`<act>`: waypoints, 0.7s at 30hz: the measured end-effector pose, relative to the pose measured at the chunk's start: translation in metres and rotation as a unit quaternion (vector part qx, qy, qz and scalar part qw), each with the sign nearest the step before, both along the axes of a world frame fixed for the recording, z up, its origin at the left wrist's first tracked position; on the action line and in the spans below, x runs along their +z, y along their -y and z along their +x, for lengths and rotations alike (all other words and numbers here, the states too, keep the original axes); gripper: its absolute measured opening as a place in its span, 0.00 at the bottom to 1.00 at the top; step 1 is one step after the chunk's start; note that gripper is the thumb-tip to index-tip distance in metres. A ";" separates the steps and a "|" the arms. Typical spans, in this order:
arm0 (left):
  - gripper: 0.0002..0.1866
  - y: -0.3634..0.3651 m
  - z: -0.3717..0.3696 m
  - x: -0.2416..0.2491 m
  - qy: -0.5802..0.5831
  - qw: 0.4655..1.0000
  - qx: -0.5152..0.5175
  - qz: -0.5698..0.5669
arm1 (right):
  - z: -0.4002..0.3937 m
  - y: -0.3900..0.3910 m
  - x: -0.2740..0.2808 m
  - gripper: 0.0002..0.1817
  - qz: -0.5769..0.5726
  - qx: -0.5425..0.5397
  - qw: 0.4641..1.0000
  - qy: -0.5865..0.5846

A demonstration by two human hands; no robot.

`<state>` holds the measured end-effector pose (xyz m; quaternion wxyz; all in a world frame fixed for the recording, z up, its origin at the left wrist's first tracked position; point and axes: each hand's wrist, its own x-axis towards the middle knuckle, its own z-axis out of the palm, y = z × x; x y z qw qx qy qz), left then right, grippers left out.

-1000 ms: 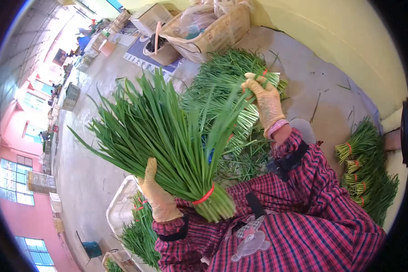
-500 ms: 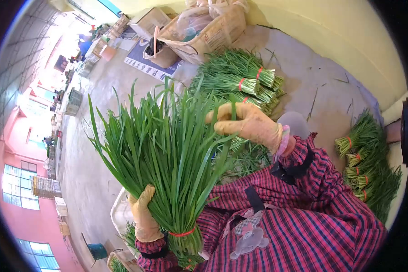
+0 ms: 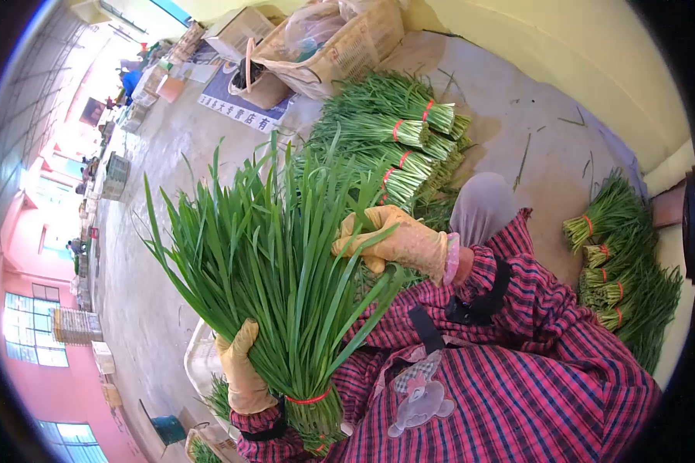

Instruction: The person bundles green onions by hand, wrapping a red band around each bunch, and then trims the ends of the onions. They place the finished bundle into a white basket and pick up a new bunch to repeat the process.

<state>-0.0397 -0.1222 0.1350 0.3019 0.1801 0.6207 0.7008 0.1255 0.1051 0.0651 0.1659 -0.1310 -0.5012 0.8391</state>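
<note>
A large bunch of garlic chives [image 3: 286, 285] stands tilted before me, leaves fanned upward, with a red band around its lower stems. My left hand [image 3: 243, 363], in a pale yellow glove, is wrapped round the bunch just above the band; the leaves hide some of its fingers. On the bunch's right side, my gloved right hand [image 3: 398, 241] has its fingers curled in and closed on a few outer leaf blades. Behind the bunch lies a pile of banded chive bunches [image 3: 409, 139], cut ends facing right.
More banded bunches [image 3: 610, 262] lie at the right by the wall. At the back stand a beige plastic basket [image 3: 340, 58] with bags, a small bucket [image 3: 262, 85] and a cardboard box [image 3: 239, 32]. A white basket [image 3: 201, 359] is at my lower left. Loose blades litter the floor [image 3: 510, 108].
My right hand has moved down and left against the bunch, its fingers curling closed on leaf blades. The left hand keeps its hold. The view has shifted slightly.
</note>
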 end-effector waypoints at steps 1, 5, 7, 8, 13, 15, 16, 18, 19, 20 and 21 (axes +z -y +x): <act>0.20 -0.001 0.001 0.000 0.001 1.000 -0.001 -0.001 | 0.000 -0.001 -0.004 0.10 0.005 -0.008 1.000 -0.026; 0.27 -0.009 0.012 0.008 -0.056 0.997 0.015 -0.051 | 0.006 -0.008 -0.005 0.09 0.189 -0.054 0.980 -0.011; 0.27 -0.012 0.014 0.011 -0.052 0.997 0.016 -0.051 | 0.011 -0.019 -0.006 0.09 0.353 -0.088 0.930 -0.044; 0.24 -0.012 0.012 0.013 -0.026 0.999 0.007 -0.045 | 0.014 -0.024 -0.005 0.09 0.507 -0.119 0.850 -0.077; 0.23 -0.010 0.006 0.021 0.001 0.999 0.001 -0.051 | 0.030 -0.042 0.008 0.10 0.641 -0.114 0.759 -0.021; 0.23 -0.008 -0.002 0.015 0.004 0.998 -0.037 -0.044 | 0.033 -0.055 -0.002 0.10 0.560 -0.292 0.775 -0.013; 0.25 -0.009 -0.003 0.013 -0.036 0.996 -0.052 -0.066 | 0.039 -0.063 -0.004 0.10 0.560 -0.290 0.776 -0.015; 0.25 -0.014 0.001 0.018 -0.039 0.996 -0.026 -0.072 | 0.050 -0.074 -0.005 0.12 0.134 -0.201 0.965 0.099; 0.25 -0.018 0.003 0.019 -0.042 0.996 -0.001 -0.076 | 0.048 -0.068 -0.002 0.12 0.134 -0.201 0.965 0.099; 0.24 -0.024 0.005 0.017 -0.041 0.998 0.011 -0.036 | 0.043 -0.056 0.002 0.14 0.112 -0.235 0.963 0.074; 0.24 -0.026 0.002 0.016 -0.041 0.998 0.011 -0.036 | 0.042 -0.044 0.003 0.15 0.089 -0.268 0.958 0.048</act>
